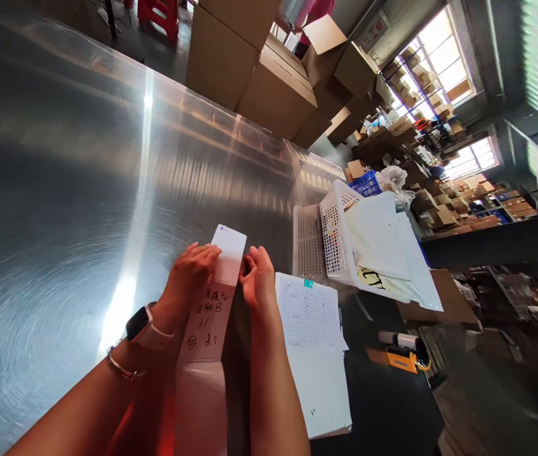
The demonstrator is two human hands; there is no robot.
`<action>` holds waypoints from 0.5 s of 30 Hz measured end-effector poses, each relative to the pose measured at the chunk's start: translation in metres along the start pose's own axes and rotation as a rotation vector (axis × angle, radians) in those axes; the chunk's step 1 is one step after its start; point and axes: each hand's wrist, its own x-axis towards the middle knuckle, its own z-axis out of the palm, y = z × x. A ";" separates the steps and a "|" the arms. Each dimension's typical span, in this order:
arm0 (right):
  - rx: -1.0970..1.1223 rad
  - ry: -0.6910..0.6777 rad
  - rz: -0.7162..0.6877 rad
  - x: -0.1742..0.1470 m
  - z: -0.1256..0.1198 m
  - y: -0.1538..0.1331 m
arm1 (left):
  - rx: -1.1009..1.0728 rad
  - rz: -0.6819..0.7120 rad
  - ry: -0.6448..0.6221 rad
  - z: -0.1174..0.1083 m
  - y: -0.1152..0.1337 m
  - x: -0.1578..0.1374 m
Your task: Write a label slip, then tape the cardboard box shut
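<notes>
A long, narrow white card carton [206, 329], creased into panels, runs from the tabletop down toward my body. Handwritten characters and numbers mark its middle panel, and a small purple logo sits on its far end. My left hand [192, 269] grips its left edge near the far panel, fingers bent over the card. Close by the right edge, my right hand [257, 275] is half curled, its thumb and fingers apart with nothing visible between them. Whether the right thumb touches the card is unclear. A watch [140, 323] and a bracelet are on my left wrist.
The shiny metal table [60, 190] spreads left. On the right lie a form [309, 310] with a teal clip, a white basket [338, 237] holding white bags, and a yellow-and-black tool [402, 361]. Cardboard boxes [273, 88] stand beyond the table's far edge.
</notes>
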 end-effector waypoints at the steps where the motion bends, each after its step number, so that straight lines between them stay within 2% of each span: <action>1: 0.005 0.002 0.020 0.000 -0.001 0.000 | -0.009 -0.004 0.000 -0.001 0.000 0.000; 4: -0.122 -0.127 -0.053 0.002 -0.004 0.007 | -0.033 -0.032 0.002 -0.003 -0.002 0.001; 7: -0.331 -0.272 -0.228 0.000 -0.005 0.022 | -0.083 -0.064 -0.025 -0.004 -0.006 0.001; 8: -0.412 -0.254 -0.297 -0.002 -0.005 0.027 | -0.107 -0.076 -0.039 -0.004 -0.007 0.001; 12: -0.688 -0.001 -0.527 -0.011 -0.002 0.042 | -0.170 -0.138 -0.076 -0.004 -0.009 0.001; 15: -0.663 0.002 -0.654 -0.012 -0.002 0.048 | -0.194 -0.228 -0.086 -0.006 -0.007 0.001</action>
